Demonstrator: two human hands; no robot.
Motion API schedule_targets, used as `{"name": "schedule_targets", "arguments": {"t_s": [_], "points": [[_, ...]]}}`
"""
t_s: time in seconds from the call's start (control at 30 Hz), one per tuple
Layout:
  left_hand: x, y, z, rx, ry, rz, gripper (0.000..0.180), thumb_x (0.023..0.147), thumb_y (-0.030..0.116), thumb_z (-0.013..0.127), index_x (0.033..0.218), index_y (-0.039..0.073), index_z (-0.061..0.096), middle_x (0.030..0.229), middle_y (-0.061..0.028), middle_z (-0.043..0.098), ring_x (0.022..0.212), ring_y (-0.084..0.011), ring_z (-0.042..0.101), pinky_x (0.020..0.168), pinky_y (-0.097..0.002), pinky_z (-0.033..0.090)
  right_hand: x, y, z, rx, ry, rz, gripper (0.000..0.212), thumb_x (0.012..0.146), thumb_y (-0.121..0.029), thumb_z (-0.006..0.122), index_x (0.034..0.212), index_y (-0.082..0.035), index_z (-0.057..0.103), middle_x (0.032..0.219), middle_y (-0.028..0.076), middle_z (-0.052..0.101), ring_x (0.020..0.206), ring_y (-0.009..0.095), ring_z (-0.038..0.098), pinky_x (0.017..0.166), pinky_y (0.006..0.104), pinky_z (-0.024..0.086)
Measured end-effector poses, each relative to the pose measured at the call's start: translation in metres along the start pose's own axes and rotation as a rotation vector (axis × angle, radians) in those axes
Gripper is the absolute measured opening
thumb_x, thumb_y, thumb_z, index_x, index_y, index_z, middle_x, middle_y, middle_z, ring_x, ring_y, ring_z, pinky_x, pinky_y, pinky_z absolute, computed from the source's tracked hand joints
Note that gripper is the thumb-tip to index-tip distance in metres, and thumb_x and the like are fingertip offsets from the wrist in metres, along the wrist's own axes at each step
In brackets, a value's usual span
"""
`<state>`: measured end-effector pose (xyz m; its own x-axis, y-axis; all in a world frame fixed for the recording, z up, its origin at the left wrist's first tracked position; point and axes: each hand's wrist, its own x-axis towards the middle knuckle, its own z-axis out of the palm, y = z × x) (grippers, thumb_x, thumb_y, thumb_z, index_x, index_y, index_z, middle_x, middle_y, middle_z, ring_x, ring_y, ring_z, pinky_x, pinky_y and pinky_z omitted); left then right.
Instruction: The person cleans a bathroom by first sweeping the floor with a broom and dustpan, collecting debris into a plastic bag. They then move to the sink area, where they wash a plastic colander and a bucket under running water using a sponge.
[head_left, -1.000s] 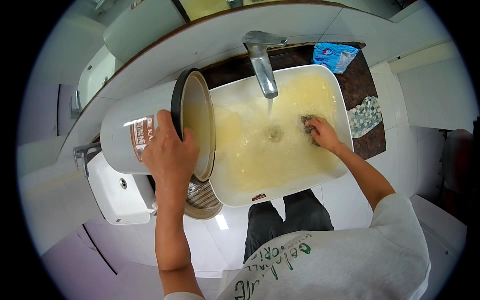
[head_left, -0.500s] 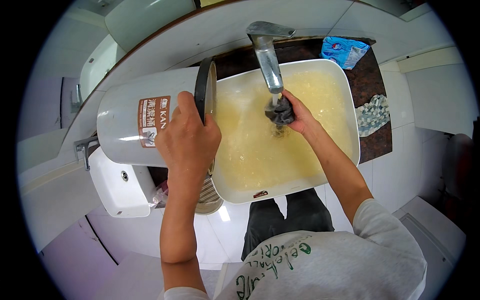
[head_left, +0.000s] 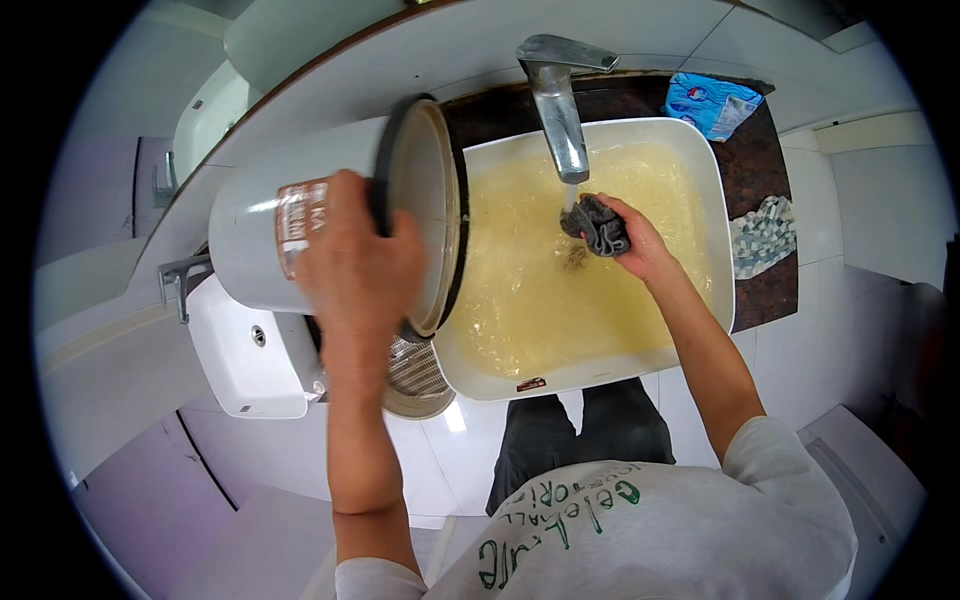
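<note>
A light grey bucket with a black rim and a brown label lies tipped on its side, its mouth facing the basin. My left hand, smeared by motion, is closed on the bucket by its rim. In my right hand is a crumpled dark grey cloth, pinched beside the thin stream from the faucet. Below it the white basin holds cloudy yellowish water. A small dark tangle floats just under the cloth.
A blue packet and a patterned cloth lie on the dark counter at the right. Down at the left are a smaller white sink with its own faucet and a beige slatted basket.
The bucket's mouth has turned more toward me, showing its inside. My right hand has moved the cloth slightly right and down, away from directly under the stream. The whole view has shifted slightly.
</note>
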<state>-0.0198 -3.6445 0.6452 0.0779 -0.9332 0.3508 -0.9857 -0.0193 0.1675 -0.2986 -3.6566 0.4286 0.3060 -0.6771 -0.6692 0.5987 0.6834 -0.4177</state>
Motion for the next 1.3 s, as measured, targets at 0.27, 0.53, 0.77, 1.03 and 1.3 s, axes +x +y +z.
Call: {"name": "schedule_targets", "arguments": {"t_s": [0.27, 0.53, 0.77, 1.03, 1.3], "points": [[0.008, -0.067, -0.070, -0.353, -0.015, -0.391, 0.017, 0.078, 0.012, 0.062, 0.085, -0.001, 0.055, 0.067, -0.0035, 0.054, 0.059, -0.0119, 0.043, 0.055, -0.0270, 0.039, -0.044, 0.000, -0.010, 0.133, 0.122, -0.075, 0.027, 0.090, -0.027, 0.060, 0.105, -0.004, 0.059, 0.103, 0.010, 0.064, 0.086, 0.020, 0.064, 0.070, 0.0346, 0.055], [0.039, 0.055, -0.064, -0.219, -0.462, -0.195, 0.038, 0.075, 0.025, 0.061, 0.096, -0.007, 0.057, 0.088, -0.0280, 0.064, 0.086, -0.0435, 0.062, 0.078, -0.0468, 0.048, -0.118, -0.012, -0.009, -0.001, 0.138, -0.144, 0.031, 0.092, -0.031, 0.056, 0.109, -0.004, 0.059, 0.103, 0.008, 0.064, 0.088, 0.019, 0.064, 0.072, 0.0345, 0.055], [0.065, 0.077, -0.057, -0.451, -0.644, -0.347, 0.033, 0.072, 0.021, 0.058, 0.070, -0.012, 0.057, 0.057, -0.0184, 0.057, 0.042, -0.0263, 0.058, 0.042, -0.0350, 0.047, -0.155, -0.041, -0.016, -0.048, 0.077, -0.309, 0.028, 0.092, -0.028, 0.058, 0.108, -0.005, 0.057, 0.099, 0.005, 0.061, 0.087, 0.014, 0.062, 0.071, 0.0290, 0.053], [0.026, 0.025, -0.047, -0.949, -0.648, -0.756, 0.017, 0.074, 0.015, 0.062, 0.080, 0.003, 0.051, 0.061, -0.0037, 0.051, 0.038, -0.0106, 0.043, 0.031, -0.0230, 0.032, -0.163, -0.088, 0.009, -0.055, -0.143, -0.466, 0.037, 0.091, -0.018, 0.047, 0.125, -0.004, 0.049, 0.114, 0.006, 0.056, 0.100, 0.014, 0.056, 0.087, 0.0280, 0.046], [0.000, 0.036, -0.040, -0.856, -0.553, -0.668, 0.016, 0.072, 0.013, 0.060, 0.078, 0.003, 0.049, 0.059, -0.0022, 0.047, 0.039, -0.0108, 0.041, 0.032, -0.0256, 0.031, -0.069, -0.030, 0.122, -1.350, -0.824, -0.478, 0.041, 0.084, -0.012, 0.055, 0.124, -0.007, 0.050, 0.112, 0.013, 0.055, 0.102, 0.025, 0.055, 0.087, 0.0344, 0.045]]}}
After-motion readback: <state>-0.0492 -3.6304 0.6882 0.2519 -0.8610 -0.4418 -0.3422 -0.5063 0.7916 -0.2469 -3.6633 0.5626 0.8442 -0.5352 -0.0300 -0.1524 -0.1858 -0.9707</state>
